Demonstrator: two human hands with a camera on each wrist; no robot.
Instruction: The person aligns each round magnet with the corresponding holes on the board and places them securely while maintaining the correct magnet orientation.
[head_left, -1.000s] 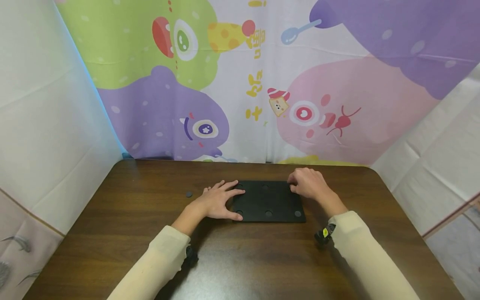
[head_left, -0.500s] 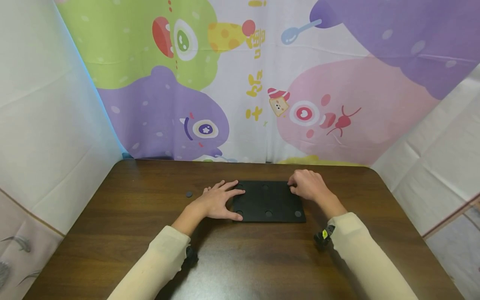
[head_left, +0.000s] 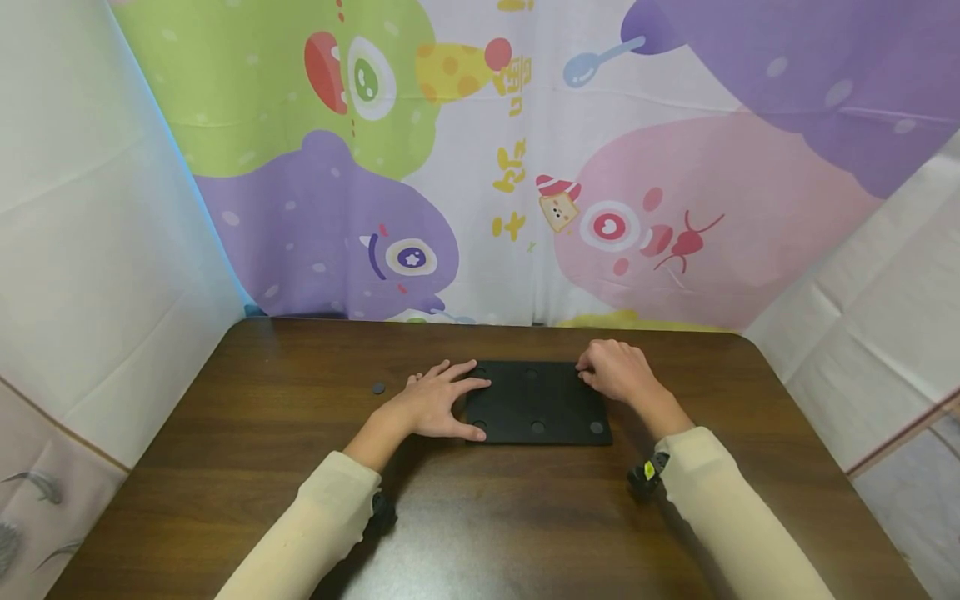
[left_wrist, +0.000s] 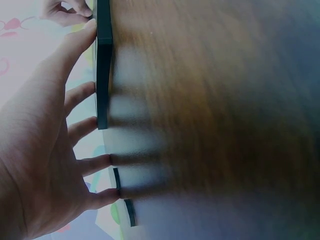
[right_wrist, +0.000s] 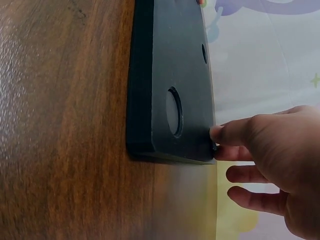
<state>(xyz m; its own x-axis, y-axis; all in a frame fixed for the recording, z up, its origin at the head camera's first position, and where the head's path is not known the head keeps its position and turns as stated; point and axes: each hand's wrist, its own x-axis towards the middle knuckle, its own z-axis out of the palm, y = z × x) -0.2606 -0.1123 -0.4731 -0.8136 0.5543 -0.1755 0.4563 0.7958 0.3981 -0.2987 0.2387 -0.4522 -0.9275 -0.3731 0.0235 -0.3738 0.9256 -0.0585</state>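
A black rectangular board (head_left: 540, 404) with round recesses lies on the table. My left hand (head_left: 431, 406) spreads its fingers over the board's left end. Its thumb and forefinger touch the board, while other fingertips rest on the table. At the far right corner, my right hand (head_left: 618, 371) pinches a small dark disc (right_wrist: 215, 147) between thumb and forefinger; most of it is hidden. A grey disc (head_left: 596, 427) fills the near right recess. Left of my left hand lies a loose dark disc (head_left: 378, 388). Dark pieces (left_wrist: 130, 212) also show beyond the fingers in the left wrist view.
The brown wooden table (head_left: 495, 517) extends on all sides of the board. A cartoon-printed curtain (head_left: 480, 275) hangs behind its far edge. White cloth (head_left: 97, 233) stands at the left, and more pale cloth (head_left: 885, 308) at the right.
The right hand has dipped very slightly at the board's far right corner. The left hand, board and loose disc have stayed in place.
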